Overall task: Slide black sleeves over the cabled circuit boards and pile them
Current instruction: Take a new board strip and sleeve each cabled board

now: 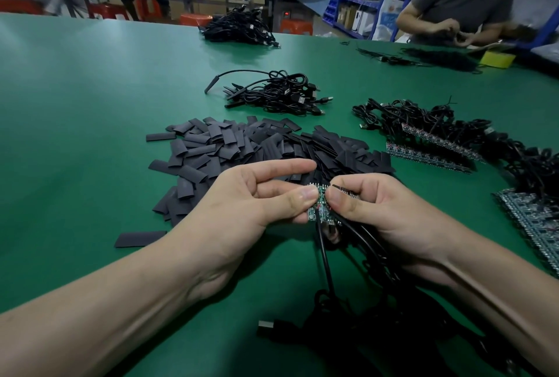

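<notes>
Sleeves: a big heap of flat black sleeves [242, 146] lies in the middle of the green table [90, 104].
Board: a small green board [317, 208] is held up just in front of the sleeves. It has no sleeve on it.
Left hand: the left hand [242, 207] pinches the board's left side with the thumb and a bent finger. The pointing finger sticks straight out over the sleeves.
Right hand: the right hand [384, 210] pinches the board's right side with the thumb and curled fingers.
Cable: a black cable [325, 255] hangs from the board and runs away from the sleeves into a dark tangle.
Cable pile: a cable pile [278, 92] with black-covered ends lies just behind the sleeves.
Bare boards: bare boards [429, 146] on black cables lie in a heap right of the sleeves.
Lone sleeve: a lone sleeve [139, 239] lies flat near the sleeves, at their front left.
Person: a person [462, 4] stands far behind and right of the sleeves, hands together.
</notes>
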